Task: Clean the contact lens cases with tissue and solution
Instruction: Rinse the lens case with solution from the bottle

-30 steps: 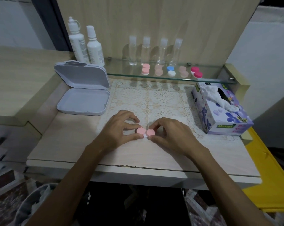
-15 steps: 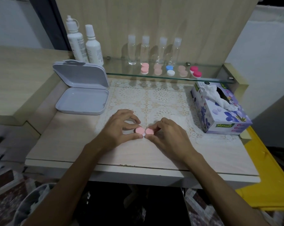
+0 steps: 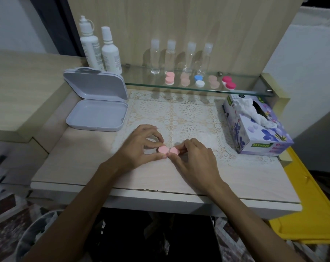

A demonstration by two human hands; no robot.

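Pink contact lens case (image 3: 168, 150) lies crosswise on the worktop (image 3: 88, 167), left hand (image 3: 141, 146) pinching its left cap, right hand (image 3: 194, 157) pinching its right cap, both equally near

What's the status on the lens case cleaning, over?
Left hand and right hand each pinch a cap of the pink lens case. Caps on. Tissue box untouched. Nothing in the way.
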